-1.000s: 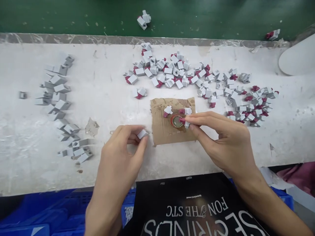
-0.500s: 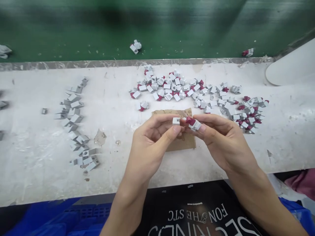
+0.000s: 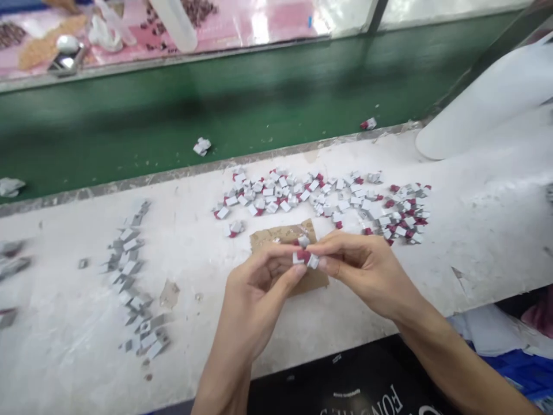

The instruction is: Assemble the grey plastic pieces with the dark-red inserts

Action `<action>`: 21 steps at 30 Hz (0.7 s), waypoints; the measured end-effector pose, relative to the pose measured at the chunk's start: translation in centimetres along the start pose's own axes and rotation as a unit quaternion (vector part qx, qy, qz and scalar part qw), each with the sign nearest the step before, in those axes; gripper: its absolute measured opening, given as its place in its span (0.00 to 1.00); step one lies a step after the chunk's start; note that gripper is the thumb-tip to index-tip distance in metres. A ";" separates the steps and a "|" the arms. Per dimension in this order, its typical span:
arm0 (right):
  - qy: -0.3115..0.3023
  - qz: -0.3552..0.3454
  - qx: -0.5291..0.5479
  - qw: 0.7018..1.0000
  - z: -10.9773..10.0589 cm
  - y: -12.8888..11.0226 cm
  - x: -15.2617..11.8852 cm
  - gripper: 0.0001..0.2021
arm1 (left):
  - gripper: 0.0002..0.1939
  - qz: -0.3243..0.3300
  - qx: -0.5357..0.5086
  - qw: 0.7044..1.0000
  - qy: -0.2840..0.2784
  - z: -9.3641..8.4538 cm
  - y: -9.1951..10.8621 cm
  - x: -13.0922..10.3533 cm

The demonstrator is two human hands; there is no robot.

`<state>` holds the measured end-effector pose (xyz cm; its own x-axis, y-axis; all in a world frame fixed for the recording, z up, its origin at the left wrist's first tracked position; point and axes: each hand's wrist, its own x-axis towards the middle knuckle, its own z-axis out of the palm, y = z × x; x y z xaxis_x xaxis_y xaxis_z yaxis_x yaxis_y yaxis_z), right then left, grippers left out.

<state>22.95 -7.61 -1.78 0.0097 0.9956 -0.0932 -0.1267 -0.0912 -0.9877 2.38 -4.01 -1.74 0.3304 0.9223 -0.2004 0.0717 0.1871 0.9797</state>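
Note:
Between thumb and fingers, my left hand (image 3: 263, 294) pinches a small light-grey plastic block (image 3: 298, 257). My right hand (image 3: 367, 271) grips a grey and dark-red plastic piece (image 3: 311, 260) by its grey end. The two pieces meet, with the red part against the grey block; how far they fit together I cannot tell. Both hands hover over a brown cardboard piece (image 3: 317, 282) on the white table. Behind them lies a spread of grey and dark-red pieces (image 3: 268, 193), with a denser cluster (image 3: 408, 213) to the right.
A row of plain grey blocks (image 3: 129, 265) runs down the table's left side. Along the far edge stretches a green surface (image 3: 276, 109) with a few loose pieces on it. A white cylinder (image 3: 475, 109) stands at the right. Beyond is a pink surface (image 3: 242, 23) holding small parts.
My hands have brought the grey block and the grey and dark-red piece together; before, a small gap lay between them. The view has tilted up and turned, showing the pink surface.

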 end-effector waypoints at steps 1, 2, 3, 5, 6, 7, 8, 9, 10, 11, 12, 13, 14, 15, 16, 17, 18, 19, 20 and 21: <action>-0.014 -0.002 0.001 1.000 -0.2 -0.2 0.2 0.10 | 0.04 0.008 0.011 1.000 -0.013 -0.3 0.2 0.2; -0.026 -0.004 -0.001 1.000 -0.3 -0.5 0.4 0.11 | 0.04 0.013 0.024 0.999 -0.027 -0.6 0.4 0.5; -0.036 -0.006 -0.008 0.999 -0.5 -0.9 0.8 0.12 | 0.04 0.016 0.039 0.998 -0.046 -0.9 0.7 1.0; -0.051 -0.016 -0.051 0.997 -1.1 -1.6 2.1 0.12 | 0.05 0.021 0.078 0.994 -0.072 -1.4 1.5 2.5; -0.056 -0.022 -0.089 0.994 -1.7 -2.0 3.0 0.11 | 0.06 0.028 0.104 0.991 -0.075 -1.6 2.0 3.6; -0.051 -0.028 -0.138 0.989 -2.3 -2.4 4.2 0.10 | 0.08 0.039 0.138 0.987 -0.068 -1.7 2.6 4.8; -0.029 -0.034 -0.201 0.978 -3.2 -2.8 5.7 0.11 | 0.09 0.055 0.175 0.982 -0.049 -1.8 3.2 6.2; 0.008 -0.037 -0.269 0.962 -4.2 -3.1 7.4 0.13 | 0.09 0.070 0.211 0.975 -0.022 -1.8 3.7 7.7; 0.059 -0.039 -0.332 0.941 -5.4 -3.4 9.3 0.16 | 0.09 0.081 0.243 0.967 0.008 -1.8 4.2 9.5; 0.126 -0.039 -0.397 0.908 -6.6 -3.5 11.4 0.18 | 0.07 0.084 0.264 0.960 0.039 -1.8 4.5 11.3; 0.166 -0.041 -0.421 0.891 -7.8 -3.5 13.5 0.21 | 0.06 0.078 0.269 0.958 0.069 -1.7 4.7 13.3; 0.190 -0.043 -0.432 0.881 -9.0 -3.3 15.6 0.23 | 0.06 0.066 0.265 0.957 0.100 -1.6 4.7 15.3; 0.209 -0.041 -0.443 0.871 -10.2 -3.1 17.5 0.24 | 0.06 0.053 0.258 0.957 0.122 -1.4 4.6 17.3; 0.221 -0.038 -0.451 0.864 -11.1 -2.8 19.2 0.23 | 0.06 0.045 0.257 0.956 0.133 -1.2 4.5 19.3; 0.229 -0.031 -0.459 0.858 -12.0 -2.4 20.7 0.21 | 0.07 0.038 0.258 0.955 0.142 -1.0 4.2 21.0; 0.233 -0.024 -0.468 0.852 -12.6 -2.0 22.0 0.19 | 0.07 0.033 0.261 0.954 0.146 -0.8 4.0 22.6; 0.233 -0.016 -0.476 0.848 -13.1 -1.7 22.9 0.16 | 0.07 0.028 0.267 0.951 0.150 -0.6 3.8 24.0; 0.230 -0.010 -0.484 0.844 -13.4 -1.4 23.6 0.12 | 0.08 0.021 0.275 0.949 0.154 -0.5 3.6 25.1; 0.225 -0.007 -0.489 0.842 -13.5 -1.3 24.0 0.09 | 0.08 0.013 0.285 0.945 0.160 -0.3 3.5 25.9; 0.218 -0.008 -0.493 0.842 -13.4 -1.2 24.1 0.07 | 0.08 0.005 0.297 0.940 0.165 -0.3 3.5 26.5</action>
<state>36.62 16.24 -4.50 0.3944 0.9140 0.0956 0.7603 -0.2661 -0.5926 11.09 21.15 -3.59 0.0301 0.9962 -0.0822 0.6158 0.0463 0.7866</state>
